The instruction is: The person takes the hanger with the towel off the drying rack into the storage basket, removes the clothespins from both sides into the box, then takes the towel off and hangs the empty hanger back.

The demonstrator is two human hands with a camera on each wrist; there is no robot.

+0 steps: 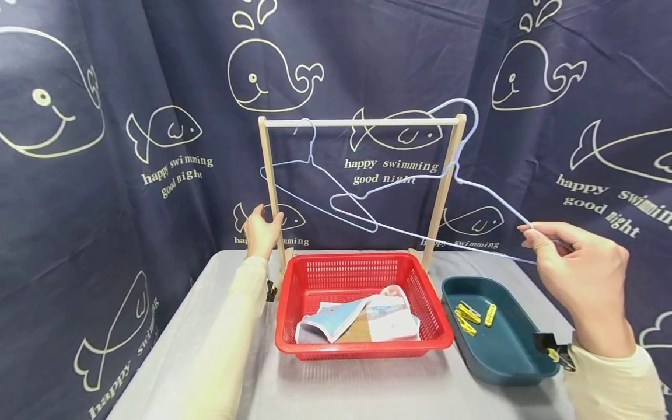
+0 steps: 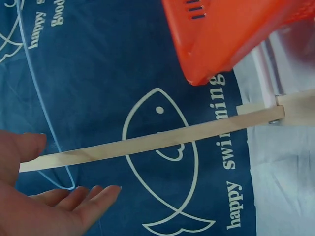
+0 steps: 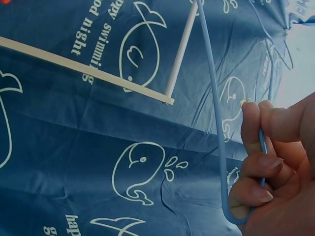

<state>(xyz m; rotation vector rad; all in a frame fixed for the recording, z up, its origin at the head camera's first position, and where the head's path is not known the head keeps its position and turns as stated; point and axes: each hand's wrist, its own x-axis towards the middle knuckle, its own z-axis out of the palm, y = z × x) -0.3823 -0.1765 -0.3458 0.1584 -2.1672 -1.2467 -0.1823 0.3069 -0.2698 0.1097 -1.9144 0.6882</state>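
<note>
A light blue wire hanger [image 1: 476,119] is pinched at its right corner by my right hand [image 1: 585,268]. In the right wrist view, the fingers of that hand [image 3: 285,167] curl around the hanger wire [image 3: 217,108]. Its hook rises near the right top of a wooden rack [image 1: 367,123]. Another blue hanger [image 1: 313,143] hangs from the rod at the left. My left hand [image 1: 262,233] is beside the left post, thumb and fingers apart. The left wrist view shows the post [image 2: 162,138] and a hanger corner near these fingers, contact unclear.
In front of the rack, a red basket [image 1: 364,348] holds folded cloth or paper pieces [image 1: 336,318]. To its right, a dark teal tray [image 1: 514,344] contains several yellow clothespins [image 1: 466,318]. A grey cloth covers the table [image 1: 357,391], and a patterned navy curtain [image 1: 367,58] hangs behind.
</note>
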